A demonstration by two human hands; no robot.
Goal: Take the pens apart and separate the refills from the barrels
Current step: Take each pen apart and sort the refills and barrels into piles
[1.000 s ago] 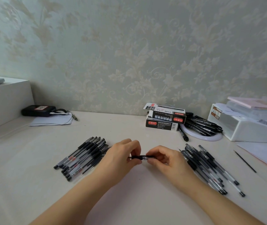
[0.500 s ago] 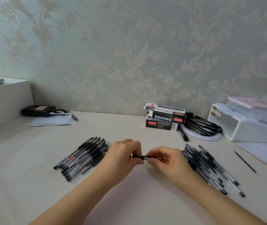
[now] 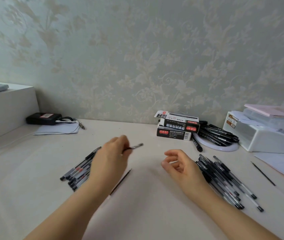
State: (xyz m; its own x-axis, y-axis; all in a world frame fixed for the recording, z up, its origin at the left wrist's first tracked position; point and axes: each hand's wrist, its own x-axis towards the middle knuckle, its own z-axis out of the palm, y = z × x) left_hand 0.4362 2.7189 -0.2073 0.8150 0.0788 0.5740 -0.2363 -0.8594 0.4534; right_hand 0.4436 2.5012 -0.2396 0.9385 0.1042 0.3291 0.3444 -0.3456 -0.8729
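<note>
The left hand (image 3: 111, 158) is raised a little above the pale surface (image 3: 146, 205), its fingers (image 3: 120, 142) pinched around a blurred pen barrel (image 3: 135, 146) whose far end points to the right and away. Below that hand and forearm, a thin dark refill (image 3: 121, 181) runs slantwise; whether it lies on the surface or hangs just over it is hard to tell. The right hand (image 3: 179, 166) is apart from the left, its fingers loosely curled and holding nothing. Partly behind the left hand lies a heap of pens (image 3: 76, 172), caps toward the near edge. Just beside the right wrist is a second heap of pens (image 3: 224, 177), fanned out toward the near right. Further right a lone refill (image 3: 263, 173) lies by itself near a sheet of paper (image 3: 283, 165). At the back, against the patterned wall, two black pen boxes (image 3: 177, 127) are stacked, and beside them a white round dish (image 3: 224, 148) carries a bundle of black markers (image 3: 215, 133), one lying off it on the surface. A white plastic organiser (image 3: 265, 139) stands at the right, and a black case (image 3: 42, 118) rests on papers at the back left.
</note>
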